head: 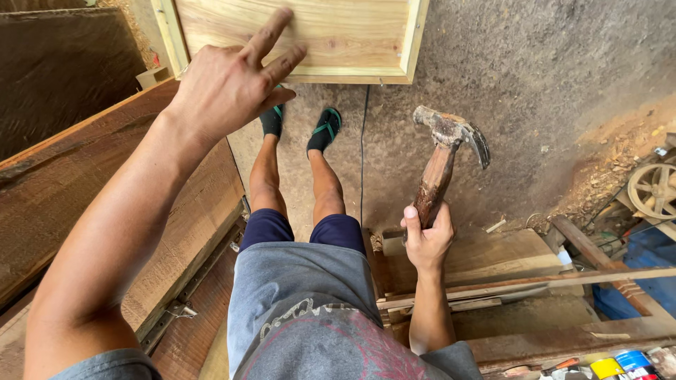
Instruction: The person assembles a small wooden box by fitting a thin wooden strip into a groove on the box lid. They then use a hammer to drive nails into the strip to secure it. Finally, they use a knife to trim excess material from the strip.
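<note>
A nailing step is judged in hand: the pale wooden panel leaning ahead is steadied by the left hand (fingers spread, gripping nothing), while a rusty claw hammer is clenched upright in the right hand, so an aimed swing is called for.

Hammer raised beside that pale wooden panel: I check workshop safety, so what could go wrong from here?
The left hand lies spread on the pale wooden panel, so a swing of the claw hammer in the right hand could hit fingers. The feet wear open sandals, exposed to a dropped hammer.
</note>
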